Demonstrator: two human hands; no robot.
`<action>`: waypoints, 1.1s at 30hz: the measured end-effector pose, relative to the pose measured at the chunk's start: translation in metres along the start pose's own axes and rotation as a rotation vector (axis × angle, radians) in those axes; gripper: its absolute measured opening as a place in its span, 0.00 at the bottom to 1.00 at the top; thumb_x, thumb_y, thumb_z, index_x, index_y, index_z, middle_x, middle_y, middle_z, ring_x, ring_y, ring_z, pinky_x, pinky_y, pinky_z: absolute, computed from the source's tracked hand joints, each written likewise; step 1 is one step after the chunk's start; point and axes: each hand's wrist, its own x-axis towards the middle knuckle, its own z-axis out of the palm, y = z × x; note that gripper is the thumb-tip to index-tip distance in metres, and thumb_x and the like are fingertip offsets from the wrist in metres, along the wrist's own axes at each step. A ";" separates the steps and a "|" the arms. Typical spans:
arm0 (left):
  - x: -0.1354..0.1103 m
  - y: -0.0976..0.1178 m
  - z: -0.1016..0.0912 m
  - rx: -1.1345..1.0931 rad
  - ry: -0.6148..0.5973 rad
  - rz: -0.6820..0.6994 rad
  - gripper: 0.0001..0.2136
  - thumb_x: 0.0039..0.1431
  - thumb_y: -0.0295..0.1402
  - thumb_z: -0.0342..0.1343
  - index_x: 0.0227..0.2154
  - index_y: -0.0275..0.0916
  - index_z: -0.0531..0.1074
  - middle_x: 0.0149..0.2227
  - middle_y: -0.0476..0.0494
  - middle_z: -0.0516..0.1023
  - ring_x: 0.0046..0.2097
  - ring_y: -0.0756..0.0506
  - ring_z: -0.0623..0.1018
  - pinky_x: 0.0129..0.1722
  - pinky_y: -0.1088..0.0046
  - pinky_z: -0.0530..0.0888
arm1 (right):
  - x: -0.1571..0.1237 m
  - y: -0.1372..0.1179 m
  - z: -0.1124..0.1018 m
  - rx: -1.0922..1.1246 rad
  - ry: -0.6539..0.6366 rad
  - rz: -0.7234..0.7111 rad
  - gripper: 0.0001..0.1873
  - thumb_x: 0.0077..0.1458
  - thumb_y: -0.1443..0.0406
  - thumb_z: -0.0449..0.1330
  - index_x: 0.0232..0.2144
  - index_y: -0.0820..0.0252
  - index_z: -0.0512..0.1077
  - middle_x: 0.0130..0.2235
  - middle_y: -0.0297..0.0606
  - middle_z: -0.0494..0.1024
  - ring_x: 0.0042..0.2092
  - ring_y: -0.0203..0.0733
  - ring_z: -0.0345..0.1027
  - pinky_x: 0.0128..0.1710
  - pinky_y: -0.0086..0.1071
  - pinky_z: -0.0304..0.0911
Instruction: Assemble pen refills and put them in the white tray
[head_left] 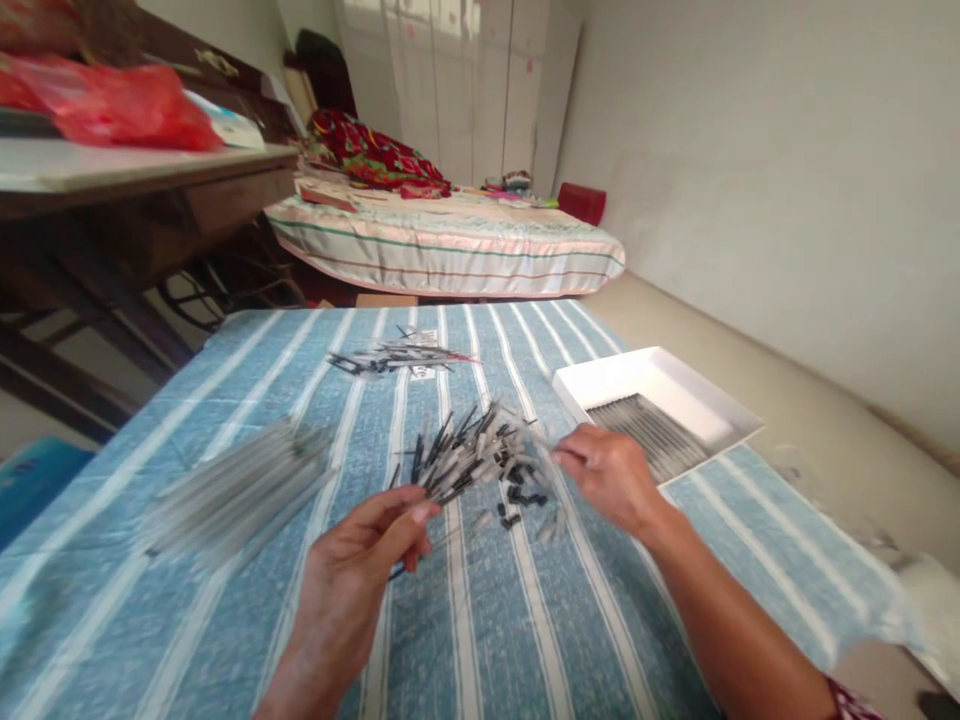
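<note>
My left hand (375, 545) is closed in a pinch on a thin dark stick (399, 572), part of which shows below the fingers. At the right of the heap, my right hand (609, 475) is pinched too; a small pale piece seems to stick out of its fingertips, blurred. Between the hands lies a loose heap of small black and clear plastic parts (480, 450), with short black pieces (517, 495) at its near side. A bundle of clear grey tubes (247, 490) lies to the left. Farther back is a bunch of thin dark sticks (397, 357), one with a red end.
On the right of the striped blue cloth (480, 640) stands a white open box (712, 400) holding a row of dark sticks (649, 437). A bed (450, 255) is beyond the table. At left, a wooden desk (150, 180) carries a red plastic bag (127, 105).
</note>
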 end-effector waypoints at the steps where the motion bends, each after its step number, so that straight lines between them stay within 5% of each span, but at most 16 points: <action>1: 0.002 0.000 -0.002 0.020 0.015 0.002 0.11 0.43 0.35 0.63 0.30 0.37 0.75 0.22 0.49 0.76 0.21 0.52 0.67 0.22 0.77 0.64 | 0.002 0.021 -0.009 -0.114 0.033 0.129 0.11 0.55 0.63 0.53 0.27 0.57 0.74 0.31 0.36 0.75 0.32 0.38 0.68 0.30 0.28 0.56; 6: 0.005 -0.001 -0.003 0.080 0.063 -0.003 0.09 0.41 0.36 0.63 0.27 0.37 0.75 0.22 0.49 0.76 0.22 0.51 0.68 0.21 0.77 0.65 | 0.004 0.119 -0.047 -0.510 -0.109 0.624 0.15 0.54 0.58 0.51 0.31 0.55 0.76 0.35 0.42 0.77 0.37 0.47 0.70 0.27 0.30 0.54; 10: 0.003 0.000 0.001 0.117 0.061 -0.008 0.09 0.40 0.37 0.63 0.25 0.38 0.75 0.23 0.48 0.77 0.21 0.51 0.68 0.21 0.77 0.65 | -0.002 0.157 -0.054 -0.548 -0.231 0.729 0.16 0.54 0.57 0.51 0.34 0.55 0.76 0.37 0.44 0.77 0.40 0.49 0.71 0.29 0.31 0.58; 24: 0.004 0.000 -0.001 0.179 0.015 -0.016 0.08 0.43 0.35 0.61 0.26 0.37 0.74 0.24 0.47 0.77 0.22 0.51 0.69 0.21 0.77 0.65 | -0.010 0.177 -0.042 -0.524 -0.320 0.755 0.16 0.53 0.58 0.51 0.34 0.58 0.77 0.40 0.48 0.77 0.43 0.53 0.70 0.33 0.35 0.61; 33: 0.016 0.004 -0.024 0.160 0.107 0.080 0.09 0.42 0.36 0.61 0.24 0.35 0.74 0.21 0.47 0.75 0.21 0.52 0.68 0.20 0.77 0.64 | -0.016 0.182 -0.045 -0.526 -0.308 0.738 0.21 0.55 0.55 0.49 0.36 0.61 0.76 0.39 0.53 0.76 0.40 0.52 0.70 0.29 0.35 0.57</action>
